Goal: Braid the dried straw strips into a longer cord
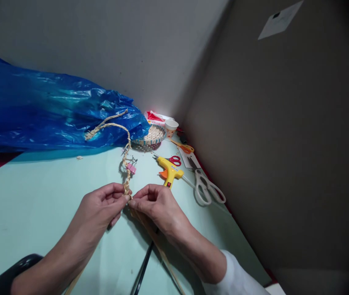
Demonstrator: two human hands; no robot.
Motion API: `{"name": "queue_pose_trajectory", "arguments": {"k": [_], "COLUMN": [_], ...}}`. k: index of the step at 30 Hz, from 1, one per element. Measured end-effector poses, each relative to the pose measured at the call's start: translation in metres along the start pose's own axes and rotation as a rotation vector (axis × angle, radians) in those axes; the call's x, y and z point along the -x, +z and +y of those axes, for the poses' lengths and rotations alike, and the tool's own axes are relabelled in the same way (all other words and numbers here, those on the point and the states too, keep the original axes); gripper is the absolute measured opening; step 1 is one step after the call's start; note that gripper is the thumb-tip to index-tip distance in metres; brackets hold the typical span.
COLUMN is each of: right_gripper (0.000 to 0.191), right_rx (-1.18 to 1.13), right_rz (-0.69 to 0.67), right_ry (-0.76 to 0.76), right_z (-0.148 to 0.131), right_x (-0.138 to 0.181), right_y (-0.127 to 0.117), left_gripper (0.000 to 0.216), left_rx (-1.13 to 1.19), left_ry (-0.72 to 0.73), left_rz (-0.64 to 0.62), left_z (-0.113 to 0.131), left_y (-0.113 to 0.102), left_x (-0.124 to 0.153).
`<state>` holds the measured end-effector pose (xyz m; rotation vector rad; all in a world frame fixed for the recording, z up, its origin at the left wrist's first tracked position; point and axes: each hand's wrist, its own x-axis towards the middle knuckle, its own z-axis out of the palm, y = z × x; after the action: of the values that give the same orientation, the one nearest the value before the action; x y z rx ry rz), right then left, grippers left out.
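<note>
A pale straw-coloured braid (128,176) runs from my hands up across the table and onto a blue plastic bag, where its far end lies. My left hand (102,207) pinches the near end of the braid between thumb and fingers. Close beside it, my right hand (158,207) is closed on the same spot, with fingertips almost touching the left thumb. Loose flat strands (158,243) trail from there toward me, under my right wrist. A pink binder clip (131,168) sits at the braid just beyond my hands.
The blue plastic bag (54,110) lies along the wall. A yellow glue gun (171,169), red-handled scissors (175,160), white-handled scissors (206,188) and orange scissors (186,147) lie to the right. Behind stand a woven basket (149,141) and a paper cup (171,128). A black cord (143,268) runs toward me.
</note>
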<state>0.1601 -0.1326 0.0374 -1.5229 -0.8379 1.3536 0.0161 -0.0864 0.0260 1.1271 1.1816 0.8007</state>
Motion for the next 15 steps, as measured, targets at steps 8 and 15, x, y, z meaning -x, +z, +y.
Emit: {"name": "queue_pose_trajectory", "arguments": {"k": [8,15], "right_gripper": [0.021,0.022], "right_rx": [0.515,0.664], "right_rz": [0.187,0.252], "right_ry": [-0.254,-0.342], "right_z": [0.003,0.010], "right_x": [0.007,0.016], "right_y": [0.006,0.014], "left_gripper": [0.043,0.032], "left_rx": [-0.025,-0.054], "left_ry": [-0.019,0.018], "left_rz": [-0.036,-0.138], "left_z": [-0.009,-0.010], "left_y": [0.001,-0.001], "left_x": [-0.007,-0.005]}}
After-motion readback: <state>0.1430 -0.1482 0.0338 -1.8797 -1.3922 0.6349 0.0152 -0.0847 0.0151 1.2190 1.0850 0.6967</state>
